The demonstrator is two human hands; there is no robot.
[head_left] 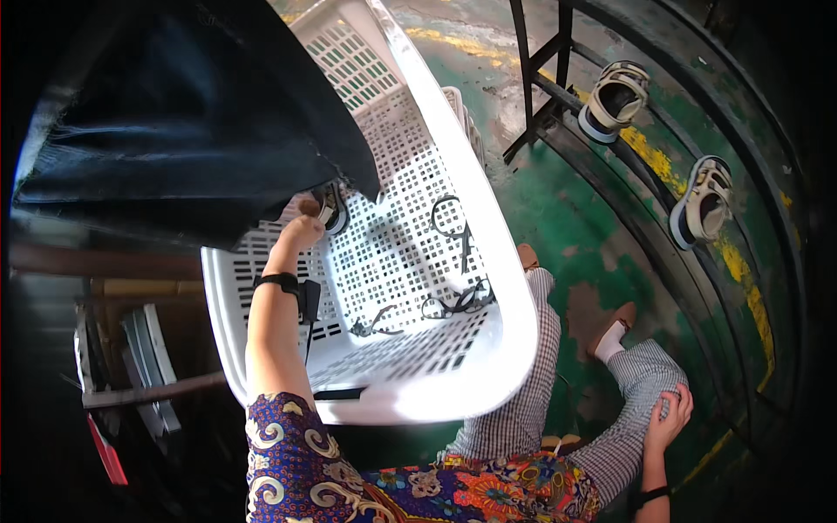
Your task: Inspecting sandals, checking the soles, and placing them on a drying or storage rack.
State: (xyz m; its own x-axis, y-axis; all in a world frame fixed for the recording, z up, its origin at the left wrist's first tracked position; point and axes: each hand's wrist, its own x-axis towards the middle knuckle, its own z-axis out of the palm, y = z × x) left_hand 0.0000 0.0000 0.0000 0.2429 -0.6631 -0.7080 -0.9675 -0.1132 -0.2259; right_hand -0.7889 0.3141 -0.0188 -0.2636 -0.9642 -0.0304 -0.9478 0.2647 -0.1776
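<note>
My left hand [302, 225] reaches into a white plastic basket [514, 322] and is closed on a sandal [332, 209], beneath the edge of a dark hanging sheet [174, 131]. The sheet hides part of the sandal and some of my fingers. A black band [281, 281] circles my left wrist, with a small black box [309, 301] and a thin cable beside it. My right hand [670, 417] rests on my knee with its fingers apart, holding nothing.
Several black loops of strap or cord [458, 301] lie in the basket. At the right, two beige sandals [703, 202] sit on a dark metal rack [649, 205]. Flat grey pieces [153, 370] stand at the lower left. The green floor [584, 253] is worn, with yellow lines.
</note>
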